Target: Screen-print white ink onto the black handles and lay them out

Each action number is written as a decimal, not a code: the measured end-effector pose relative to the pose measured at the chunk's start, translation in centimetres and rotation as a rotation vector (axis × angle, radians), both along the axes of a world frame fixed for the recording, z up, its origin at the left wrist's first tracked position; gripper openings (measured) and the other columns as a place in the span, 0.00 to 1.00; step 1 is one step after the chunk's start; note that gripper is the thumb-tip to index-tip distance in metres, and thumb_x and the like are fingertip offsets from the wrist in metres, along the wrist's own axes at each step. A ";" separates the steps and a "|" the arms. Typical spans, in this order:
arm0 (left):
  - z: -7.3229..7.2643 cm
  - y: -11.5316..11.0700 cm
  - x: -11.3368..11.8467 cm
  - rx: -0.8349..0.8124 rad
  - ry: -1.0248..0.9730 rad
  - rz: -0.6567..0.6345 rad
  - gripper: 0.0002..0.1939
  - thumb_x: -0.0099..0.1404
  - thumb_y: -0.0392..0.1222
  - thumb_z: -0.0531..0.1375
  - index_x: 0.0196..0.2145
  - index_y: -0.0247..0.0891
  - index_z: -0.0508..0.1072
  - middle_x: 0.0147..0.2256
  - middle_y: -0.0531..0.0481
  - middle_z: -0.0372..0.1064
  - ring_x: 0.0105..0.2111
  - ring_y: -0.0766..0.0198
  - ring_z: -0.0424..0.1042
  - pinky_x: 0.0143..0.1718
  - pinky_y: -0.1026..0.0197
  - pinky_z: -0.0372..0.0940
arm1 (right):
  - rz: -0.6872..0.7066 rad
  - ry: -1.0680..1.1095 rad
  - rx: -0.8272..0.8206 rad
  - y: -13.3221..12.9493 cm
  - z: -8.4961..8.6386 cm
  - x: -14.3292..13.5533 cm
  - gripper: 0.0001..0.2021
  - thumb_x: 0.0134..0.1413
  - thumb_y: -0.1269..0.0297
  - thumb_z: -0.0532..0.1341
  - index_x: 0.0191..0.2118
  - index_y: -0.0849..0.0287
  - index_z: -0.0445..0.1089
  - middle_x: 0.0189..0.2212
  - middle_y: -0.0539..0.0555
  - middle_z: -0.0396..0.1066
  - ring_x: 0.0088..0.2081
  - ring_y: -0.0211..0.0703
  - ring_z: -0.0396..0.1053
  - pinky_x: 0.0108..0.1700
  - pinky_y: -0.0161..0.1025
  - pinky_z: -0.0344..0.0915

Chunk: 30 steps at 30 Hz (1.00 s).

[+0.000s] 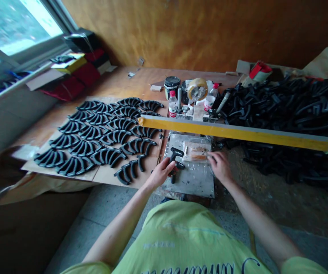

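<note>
My left hand (164, 172) is closed around a black T-shaped plastic part (176, 152), held over a grey metal plate (192, 179). Another dark piece (173, 178) shows just below those fingers; whether it is held too I cannot tell. At the right side of the plate, my right hand (220, 164) has its fingertips pinched together beside a flat tan pad (192, 156) with brownish strips on it. What sits in that pinch is too small to make out.
Curved black parts (80, 146) lie in fanned rows on cardboard at left. A heap of black parts (289, 110) covers the right side. A yellow-faced bar (235, 133) crosses above the plate. Behind stand a bottle (172, 104), a tub (172, 86) and a tape roll (197, 90).
</note>
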<state>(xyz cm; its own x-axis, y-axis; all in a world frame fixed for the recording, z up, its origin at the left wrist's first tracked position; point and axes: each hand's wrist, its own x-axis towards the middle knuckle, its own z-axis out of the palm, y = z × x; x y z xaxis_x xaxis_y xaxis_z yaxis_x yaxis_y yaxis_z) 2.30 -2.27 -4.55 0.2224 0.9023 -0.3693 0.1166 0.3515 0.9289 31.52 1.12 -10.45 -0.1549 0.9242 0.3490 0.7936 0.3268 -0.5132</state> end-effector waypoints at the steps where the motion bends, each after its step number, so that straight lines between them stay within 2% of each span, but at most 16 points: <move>1: 0.5 -0.1 -0.4 0.018 0.004 0.004 0.25 0.62 0.63 0.55 0.41 0.36 0.69 0.33 0.49 0.72 0.31 0.65 0.69 0.28 0.65 0.62 | -0.126 -0.057 -0.025 1.1 -1.0 3.0 0.14 0.62 0.61 0.52 0.46 0.56 0.72 0.42 0.61 0.71 0.47 0.54 0.66 0.51 0.51 0.64; 3: 1.2 -0.3 -0.8 0.047 -0.011 0.014 0.24 0.64 0.62 0.55 0.42 0.36 0.68 0.34 0.48 0.72 0.31 0.66 0.69 0.29 0.66 0.62 | -0.387 -0.235 -0.139 2.6 -3.0 8.8 0.16 0.59 0.63 0.53 0.47 0.60 0.72 0.41 0.65 0.70 0.48 0.59 0.65 0.51 0.55 0.62; 5: 1.7 -0.5 -0.9 0.064 -0.026 0.031 0.24 0.64 0.62 0.55 0.42 0.37 0.68 0.34 0.49 0.71 0.31 0.66 0.69 0.29 0.66 0.62 | -0.609 -0.394 -0.343 2.9 -5.1 13.8 0.18 0.57 0.63 0.54 0.51 0.61 0.71 0.45 0.68 0.68 0.49 0.63 0.65 0.48 0.56 0.62; 7: 2.0 -0.5 -0.9 0.064 -0.034 0.047 0.24 0.63 0.62 0.55 0.42 0.37 0.68 0.34 0.49 0.71 0.31 0.67 0.69 0.29 0.67 0.62 | -0.684 -0.494 -0.492 2.4 -6.8 17.1 0.22 0.59 0.63 0.51 0.56 0.62 0.67 0.48 0.71 0.67 0.52 0.64 0.63 0.47 0.56 0.62; 9: 2.3 -0.4 -0.9 0.058 -0.042 0.058 0.23 0.63 0.61 0.56 0.41 0.37 0.67 0.34 0.50 0.71 0.30 0.68 0.69 0.29 0.67 0.61 | -0.655 -0.546 -0.542 1.7 -8.0 18.8 0.24 0.60 0.64 0.50 0.60 0.64 0.62 0.49 0.72 0.67 0.54 0.64 0.62 0.48 0.56 0.61; 12: 2.5 -0.2 -1.0 0.066 -0.064 0.077 0.22 0.64 0.60 0.56 0.41 0.37 0.67 0.33 0.50 0.72 0.29 0.68 0.69 0.28 0.68 0.61 | -0.614 -0.597 -0.540 1.2 -8.6 19.3 0.24 0.60 0.66 0.49 0.61 0.65 0.60 0.47 0.71 0.69 0.54 0.64 0.62 0.47 0.55 0.60; 16: 2.6 -0.2 -1.3 0.077 -0.071 0.121 0.23 0.63 0.61 0.56 0.41 0.37 0.67 0.32 0.50 0.72 0.29 0.68 0.69 0.28 0.67 0.62 | -0.546 -0.654 -0.520 1.1 -8.2 19.1 0.22 0.56 0.69 0.50 0.56 0.59 0.66 0.47 0.66 0.71 0.50 0.63 0.64 0.43 0.55 0.62; 20: 2.2 -0.6 -2.1 0.074 -0.072 0.183 0.22 0.64 0.61 0.56 0.40 0.37 0.67 0.32 0.50 0.72 0.29 0.68 0.69 0.28 0.67 0.63 | -0.410 -0.647 -0.468 0.9 -8.3 18.6 0.20 0.54 0.64 0.52 0.51 0.58 0.70 0.47 0.65 0.72 0.47 0.63 0.67 0.38 0.51 0.64; 25: 1.1 -1.2 -3.8 0.085 -0.047 0.279 0.22 0.63 0.61 0.57 0.36 0.37 0.66 0.30 0.51 0.72 0.27 0.69 0.68 0.27 0.68 0.61 | -0.366 -0.508 -0.571 1.4 -9.1 16.8 0.20 0.50 0.58 0.56 0.49 0.54 0.72 0.44 0.64 0.74 0.38 0.60 0.73 0.33 0.48 0.64; 30: 0.4 -1.7 -5.9 0.070 -0.038 0.358 0.23 0.61 0.62 0.57 0.37 0.37 0.66 0.28 0.52 0.71 0.25 0.70 0.68 0.27 0.68 0.61 | -0.407 -0.210 -0.547 2.7 -9.3 14.8 0.21 0.43 0.49 0.60 0.41 0.56 0.71 0.34 0.61 0.76 0.30 0.56 0.72 0.31 0.47 0.65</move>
